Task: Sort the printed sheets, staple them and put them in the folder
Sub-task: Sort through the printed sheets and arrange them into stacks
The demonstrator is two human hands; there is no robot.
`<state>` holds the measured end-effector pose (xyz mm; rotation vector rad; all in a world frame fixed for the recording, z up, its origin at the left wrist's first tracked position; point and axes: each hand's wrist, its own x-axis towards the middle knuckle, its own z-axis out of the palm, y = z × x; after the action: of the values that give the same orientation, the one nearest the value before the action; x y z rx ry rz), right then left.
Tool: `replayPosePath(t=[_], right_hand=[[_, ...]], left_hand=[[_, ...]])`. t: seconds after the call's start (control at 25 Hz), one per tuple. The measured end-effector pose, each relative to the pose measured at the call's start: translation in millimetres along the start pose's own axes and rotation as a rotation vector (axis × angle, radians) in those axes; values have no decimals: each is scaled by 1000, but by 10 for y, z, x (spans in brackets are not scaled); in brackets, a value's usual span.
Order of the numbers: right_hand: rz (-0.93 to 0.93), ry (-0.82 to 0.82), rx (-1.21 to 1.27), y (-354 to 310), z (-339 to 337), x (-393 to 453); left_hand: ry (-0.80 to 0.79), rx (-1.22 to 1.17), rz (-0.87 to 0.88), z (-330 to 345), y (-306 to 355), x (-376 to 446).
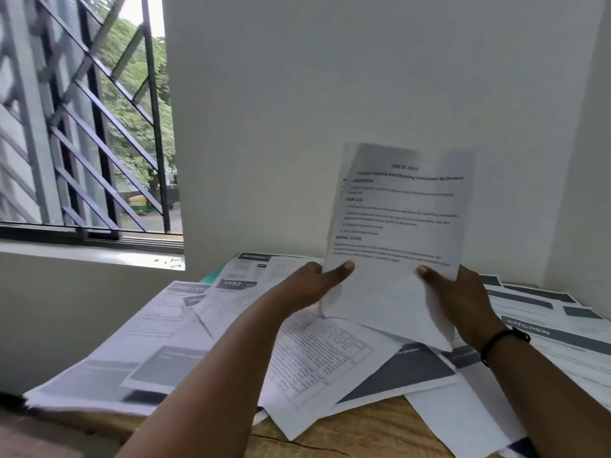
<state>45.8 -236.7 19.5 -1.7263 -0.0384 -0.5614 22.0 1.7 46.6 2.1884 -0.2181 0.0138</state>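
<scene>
1. A wooden table [370, 431] stands in a corner of pale walls [297, 110], with a barred window [86, 127] up and to the left of it; trees show outside.
2. Loose printed sheets [317, 355] cover most of the table, overlapping at many angles. Bare wood shows only along the near edge, and the far edge meets the wall.
3. One printed page [396, 233] is held upright above the loose sheets, its text facing the camera.
4. The left hand [317, 285] pinches the page's lower left edge, thumb on the front.
5. The right hand [459, 302], a dark band [499, 342] at its wrist, grips the lower right edge, thumb on the front.
</scene>
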Motion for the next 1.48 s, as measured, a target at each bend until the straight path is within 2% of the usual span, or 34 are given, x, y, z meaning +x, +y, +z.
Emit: replayPosePath(t=[0.16,0.32,0.4,0.44,0.52,0.68,0.84,1.12,1.24,1.48], right_hand=[[12,-9,-120,-14,-15,6],[-2,-39,-157,-16,-16,-37],[12,-68,-153,-19,6,-58],[16,-85,-159,-17,17,-65],[19,-115,-199,-1,29,-68],[-9,-155,-265,17,19,-83],[12,-154,-232,41,15,-89],[14,-137,-123,31,31,-95],[29,-144,-147,58,16,-64],[107,-164,-48,114,9,-37]], left_hand=[[220,419,-268,-441,-151,102],[233,689,-533,-1030,-1031,252],[220,685,-664,-1198,-1360,232],[208,664,-714,-1180,-1282,86],[206,595,-730,-1076,-1023,-224],[229,520,-736,-979,-963,-292],[357,557,-700,-965,-995,-315],[703,409,-531,-995,-1142,-397],[796,439,-399,-983,-1048,-392],[1104,2,33,-1076,-210,-592]])
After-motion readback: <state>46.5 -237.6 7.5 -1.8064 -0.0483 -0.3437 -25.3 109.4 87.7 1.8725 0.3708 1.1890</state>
